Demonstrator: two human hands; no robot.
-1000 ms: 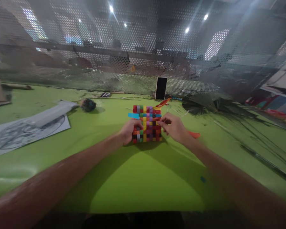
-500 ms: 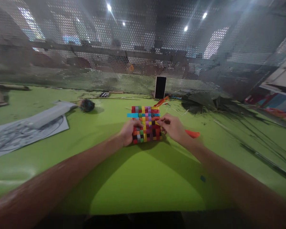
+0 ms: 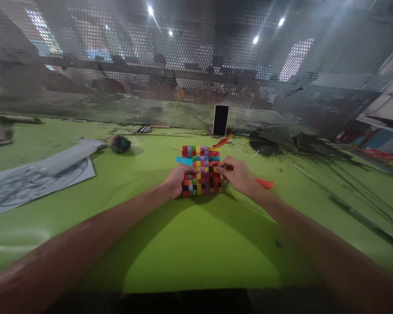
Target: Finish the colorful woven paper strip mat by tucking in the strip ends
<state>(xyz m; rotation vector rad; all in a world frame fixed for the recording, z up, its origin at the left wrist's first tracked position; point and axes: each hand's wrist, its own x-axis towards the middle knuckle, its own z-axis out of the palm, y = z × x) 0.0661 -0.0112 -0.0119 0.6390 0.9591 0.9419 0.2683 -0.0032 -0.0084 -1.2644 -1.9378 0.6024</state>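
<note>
In the head view, your woven mat (image 3: 202, 171) lies flat on the green table (image 3: 199, 244), straight ahead and between your two hands. It is a square of crossed strips in red, yellow, purple, black and green.

A light blue strip (image 3: 184, 161) runs left to right through an upper row. Its free end pokes out past the mat's left side, just above your left hand (image 3: 177, 180), which is the nearer one. That hand rests on the left edge with fingers bent, but you cannot tell whether it grips or only presses.

Your right hand (image 3: 237, 175) has thumb and forefinger pinched together on the mat's right edge. An orange strip (image 3: 264, 183) lies just behind that hand.
</note>
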